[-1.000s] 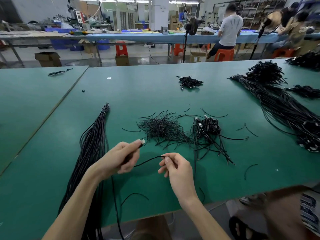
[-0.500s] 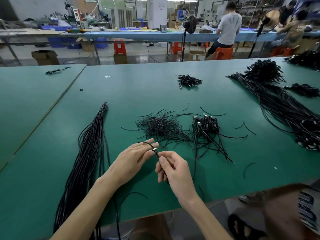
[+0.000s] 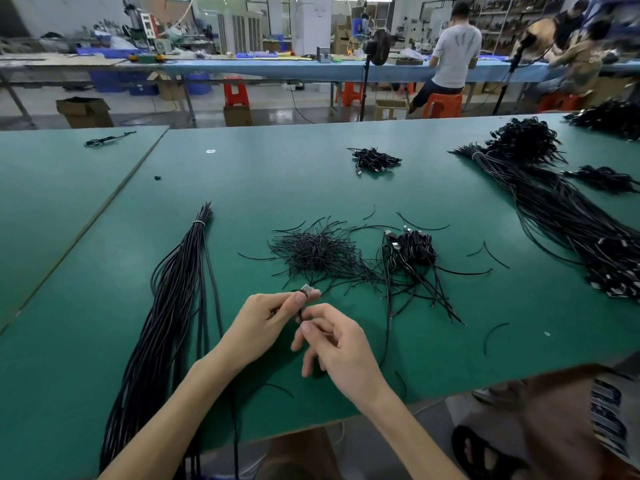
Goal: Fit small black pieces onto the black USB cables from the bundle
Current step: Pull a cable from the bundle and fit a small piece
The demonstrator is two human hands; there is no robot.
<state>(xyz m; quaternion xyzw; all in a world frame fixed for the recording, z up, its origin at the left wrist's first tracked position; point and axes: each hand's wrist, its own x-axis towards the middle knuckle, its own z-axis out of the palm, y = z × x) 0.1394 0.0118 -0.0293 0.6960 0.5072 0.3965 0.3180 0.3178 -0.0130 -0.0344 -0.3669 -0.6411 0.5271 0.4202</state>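
The risk here is a slip at the fingertips. The part being worked is thin, dark and held between two hands close together, so if either pinch eases, the small black piece could drop onto the green table (image 3: 242,174). There it could get lost among the loose strands of the heap of pieces (image 3: 317,252) just beyond. A pull at an angle could also twist the cable or seat the piece crookedly. The rest of the cable appears to trail off the near edge, and its weight could drag the end out of the grip.

The left hand (image 3: 266,320) is curled, and its thumb and forefinger pinch the cable end, so the metal plug (image 3: 306,289) sticks out just past the fingertips on the far side. The right hand (image 3: 339,344) sits just right of it, nearly touching. Its thumb and forefinger pinch a thin black strand (image 3: 300,315) right below the plug, and the other fingers are loosely bent. Whether that strand is the piece or the cable itself is too small to tell.

The tied bundle (image 3: 173,299) lies to the left. A pile of coiled cables (image 3: 414,245) lies right of the heap.
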